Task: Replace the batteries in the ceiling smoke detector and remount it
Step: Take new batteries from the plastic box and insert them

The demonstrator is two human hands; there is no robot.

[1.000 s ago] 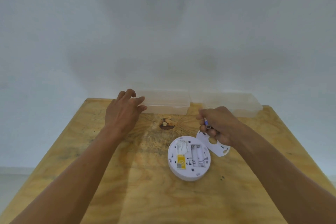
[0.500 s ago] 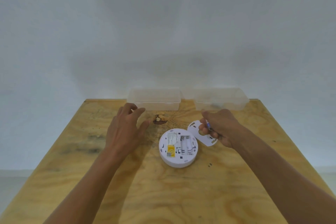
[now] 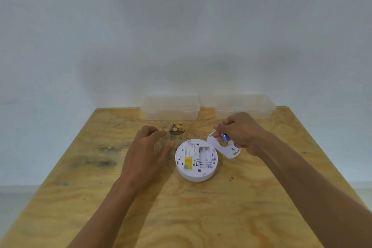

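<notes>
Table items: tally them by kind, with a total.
Clear plastic boxes: 2
Smoke detector, back side up: 1
White mounting plate: 1
Blue battery, held in the right hand: at least 1
Total: 5
The left hand is empty.

Smoke detector (image 3: pixel 196 160): white, yellow label at its lower left. Mounting plate (image 3: pixel 226 148): white. Battery (image 3: pixel 225 137): blue. Two storage boxes (image 3: pixel 170 107) (image 3: pixel 244 104), frame centre: clear, colourless. Table (image 3: pixel 181 207): yellow-brown plywood, swirling grain, dark stains. Wall (image 3: pixel 181 26): pale grey.
</notes>
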